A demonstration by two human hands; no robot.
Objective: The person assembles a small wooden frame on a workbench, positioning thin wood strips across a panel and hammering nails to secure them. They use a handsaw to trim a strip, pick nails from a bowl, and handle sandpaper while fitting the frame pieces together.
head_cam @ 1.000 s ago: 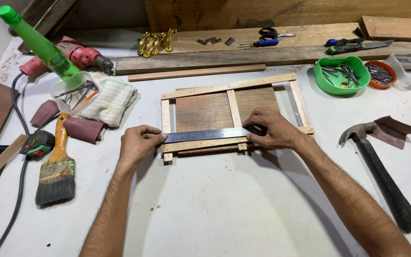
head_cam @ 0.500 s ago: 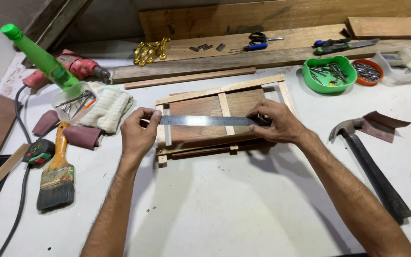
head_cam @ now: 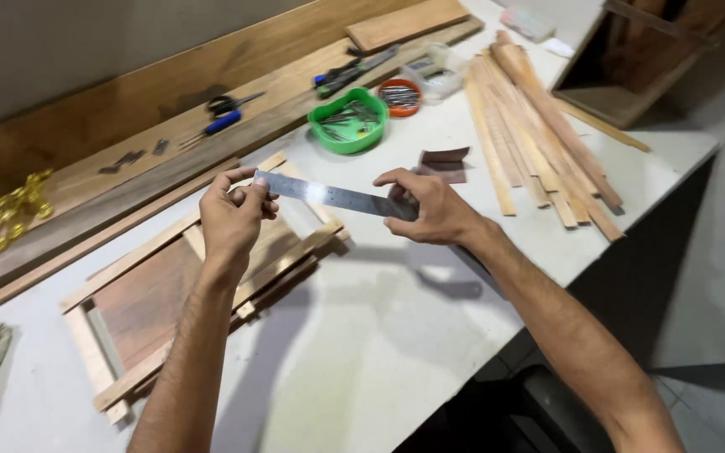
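Above the wooden frame (head_cam: 203,294), both hands grip a steel ruler (head_cam: 333,196): left hand (head_cam: 232,220) pinching one end, right hand (head_cam: 430,208) grasping the other.

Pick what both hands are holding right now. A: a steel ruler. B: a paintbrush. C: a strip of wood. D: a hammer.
A: the left hand and right hand each pinch one end of the steel ruler, held in the air above the wooden frame.
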